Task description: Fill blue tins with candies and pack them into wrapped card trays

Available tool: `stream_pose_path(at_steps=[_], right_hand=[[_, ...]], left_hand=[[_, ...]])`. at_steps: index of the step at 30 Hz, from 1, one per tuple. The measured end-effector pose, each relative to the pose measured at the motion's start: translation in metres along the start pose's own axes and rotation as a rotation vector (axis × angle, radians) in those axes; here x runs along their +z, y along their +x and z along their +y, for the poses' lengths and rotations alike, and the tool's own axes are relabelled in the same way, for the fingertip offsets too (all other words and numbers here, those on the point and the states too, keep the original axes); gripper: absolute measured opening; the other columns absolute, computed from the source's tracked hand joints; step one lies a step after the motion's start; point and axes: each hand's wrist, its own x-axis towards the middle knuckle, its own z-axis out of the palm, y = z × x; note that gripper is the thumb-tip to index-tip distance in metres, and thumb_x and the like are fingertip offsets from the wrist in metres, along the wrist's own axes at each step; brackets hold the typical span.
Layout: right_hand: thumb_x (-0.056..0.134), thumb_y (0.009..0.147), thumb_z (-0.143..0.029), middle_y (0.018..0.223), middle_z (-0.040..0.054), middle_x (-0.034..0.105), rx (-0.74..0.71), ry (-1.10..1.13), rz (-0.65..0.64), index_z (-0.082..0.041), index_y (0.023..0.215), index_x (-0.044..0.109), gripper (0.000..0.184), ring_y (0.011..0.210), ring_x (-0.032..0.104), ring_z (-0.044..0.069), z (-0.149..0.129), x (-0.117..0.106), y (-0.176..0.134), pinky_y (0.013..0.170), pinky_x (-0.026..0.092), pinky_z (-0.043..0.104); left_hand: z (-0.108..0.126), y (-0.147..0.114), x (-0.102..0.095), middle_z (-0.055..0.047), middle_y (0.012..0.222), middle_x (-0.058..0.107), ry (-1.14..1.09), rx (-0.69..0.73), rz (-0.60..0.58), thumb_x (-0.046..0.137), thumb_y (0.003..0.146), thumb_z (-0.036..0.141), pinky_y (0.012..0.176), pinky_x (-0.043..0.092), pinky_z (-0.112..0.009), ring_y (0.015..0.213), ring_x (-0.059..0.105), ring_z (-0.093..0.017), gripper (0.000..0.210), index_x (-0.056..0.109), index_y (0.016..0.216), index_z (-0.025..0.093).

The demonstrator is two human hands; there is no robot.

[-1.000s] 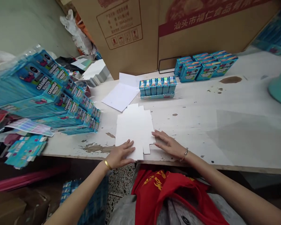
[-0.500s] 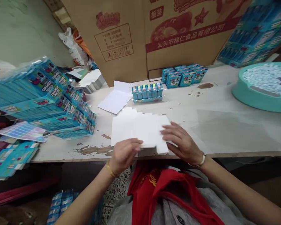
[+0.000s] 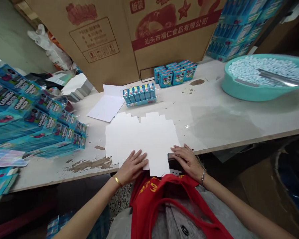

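White die-cut cardboard blanks (image 3: pixel 139 134) lie flat and fanned at the table's front edge, one flap sticking out over the edge. My left hand (image 3: pixel 132 166) rests on their near left part, palm down, fingers stretched out. On the right, my right hand (image 3: pixel 188 161) lies with spread fingers at the blanks' right side, by the table edge. Neither hand grips anything. Behind the blanks stands a clear-wrapped row of small blue boxes (image 3: pixel 139 94). A folded white sheet (image 3: pixel 106 108) lies to the left of that row.
Wrapped stacks of blue candy boxes (image 3: pixel 40 116) stand at left. More blue boxes (image 3: pixel 174 75) sit before a large brown carton (image 3: pixel 109 43). A turquoise basin (image 3: pixel 254 91) of pale blue pellets, with a metal scoop (image 3: pixel 281 78), stands at right. Further wrapped stacks (image 3: pixel 236 30) rise behind it.
The blanks now lie flatter and wider spread than before. Both hands have loosened and lie with fingers extended. The whole view has swung to the right.
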Motion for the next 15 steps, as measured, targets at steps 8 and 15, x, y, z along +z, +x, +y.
stream_pose_path(at_steps=[8,15], right_hand=[[0.045,0.093,-0.025,0.105,0.0069,0.071,-0.09,-0.19,-0.015,-0.021,0.088,0.063,0.019,0.104,0.063,0.024,-0.014,-0.012,0.008,0.097,0.041,0.048],[0.037,0.088,-0.012,0.108,0.0082,0.068,-0.123,-0.609,-0.155,-0.024,0.107,0.062,0.034,0.06,0.06,0.016,-0.035,-0.047,-0.017,0.044,0.038,0.029]], left_hand=[[0.01,0.034,0.0,-0.004,0.097,0.072,-0.316,-0.306,0.332,0.046,0.094,0.03,0.102,0.038,-0.044,0.107,0.06,-0.02,0.024,0.068,0.096,0.022],[0.074,0.085,-0.021,-0.004,0.094,0.065,0.019,-0.237,-0.099,0.045,0.092,0.017,0.082,0.046,-0.032,0.092,0.055,-0.019,0.023,0.065,0.102,0.021]])
